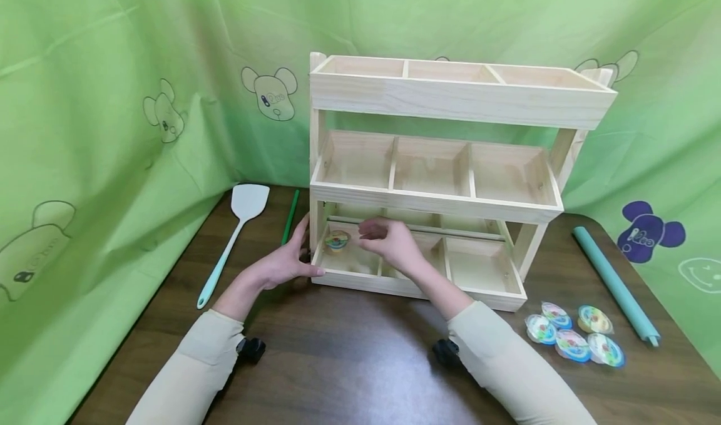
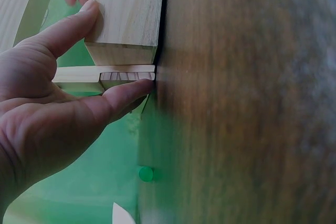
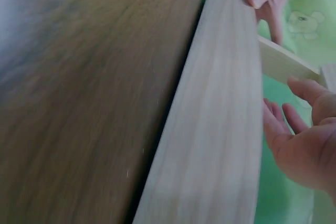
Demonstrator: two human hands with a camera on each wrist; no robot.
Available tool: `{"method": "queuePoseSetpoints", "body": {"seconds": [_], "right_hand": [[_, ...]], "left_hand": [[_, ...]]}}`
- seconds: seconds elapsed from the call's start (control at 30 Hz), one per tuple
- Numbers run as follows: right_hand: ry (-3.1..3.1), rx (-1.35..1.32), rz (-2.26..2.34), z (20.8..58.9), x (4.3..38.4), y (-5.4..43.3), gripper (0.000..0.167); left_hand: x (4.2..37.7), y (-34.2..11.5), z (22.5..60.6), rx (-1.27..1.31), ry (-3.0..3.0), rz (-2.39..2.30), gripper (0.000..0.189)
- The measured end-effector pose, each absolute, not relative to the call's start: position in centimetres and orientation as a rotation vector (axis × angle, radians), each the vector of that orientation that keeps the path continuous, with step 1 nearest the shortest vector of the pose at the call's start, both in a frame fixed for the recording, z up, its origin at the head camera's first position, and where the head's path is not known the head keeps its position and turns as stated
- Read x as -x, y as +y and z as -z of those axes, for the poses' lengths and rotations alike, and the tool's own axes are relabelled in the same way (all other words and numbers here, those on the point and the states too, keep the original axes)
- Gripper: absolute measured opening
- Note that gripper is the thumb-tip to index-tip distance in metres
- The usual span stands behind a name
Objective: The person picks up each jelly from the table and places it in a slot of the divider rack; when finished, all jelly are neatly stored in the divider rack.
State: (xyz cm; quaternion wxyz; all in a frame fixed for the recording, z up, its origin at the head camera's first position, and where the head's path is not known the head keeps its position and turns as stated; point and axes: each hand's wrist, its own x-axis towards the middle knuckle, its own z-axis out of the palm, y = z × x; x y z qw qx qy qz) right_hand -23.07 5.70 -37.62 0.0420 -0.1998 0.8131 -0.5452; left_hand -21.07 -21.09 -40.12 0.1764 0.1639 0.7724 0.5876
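A three-tier wooden shelf (image 1: 434,199) stands on the table, each tier split into three compartments. One small jelly cup (image 1: 337,240) with a printed lid sits in the bottom tier's left compartment. My left hand (image 1: 283,263) holds that tier's left end; the left wrist view shows its thumb on the front board (image 2: 128,9) and its fingers against the side. Just right of the cup, my right hand (image 1: 392,243) hovers over the bottom tier, fingers loosely bent and apart from the thumb, holding nothing. In the right wrist view the front board (image 3: 215,114) lies beside this hand.
Several jelly cups (image 1: 573,335) lie grouped on the table right of the shelf, near a teal rolling pin (image 1: 614,281). To the left are a spatula (image 1: 239,225) with a white blade and a green stick (image 1: 290,215). Green cloth (image 1: 169,49) hangs behind.
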Motion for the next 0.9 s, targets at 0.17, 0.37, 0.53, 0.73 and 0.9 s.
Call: {"method": "queuePoseSetpoints", "body": {"seconds": [0.17, 0.37, 0.53, 0.73, 0.9], "right_hand": [[2.448, 0.655, 1.727, 37.0, 21.8, 8.2, 0.033], [2.425, 0.636, 1.825, 36.6, 20.3, 11.6, 0.03], [2.47, 0.634, 1.839, 36.5, 19.0, 14.7, 0.03], [2.518, 0.565, 1.822, 36.2, 17.5, 18.8, 0.032], [2.511, 0.473, 1.847, 36.5, 16.1, 22.2, 0.035]], "left_hand": [[21.1, -21.4, 40.3, -0.448, 2.205, -1.65, 0.13], [21.1, -21.5, 40.3, -0.466, 2.189, -1.657, 0.13], [21.2, -21.3, 40.3, -0.483, 2.185, -1.654, 0.13], [21.3, -21.2, 40.3, -0.477, 2.193, -1.647, 0.13], [21.3, -21.3, 40.4, -0.472, 2.193, -1.639, 0.13]]}}
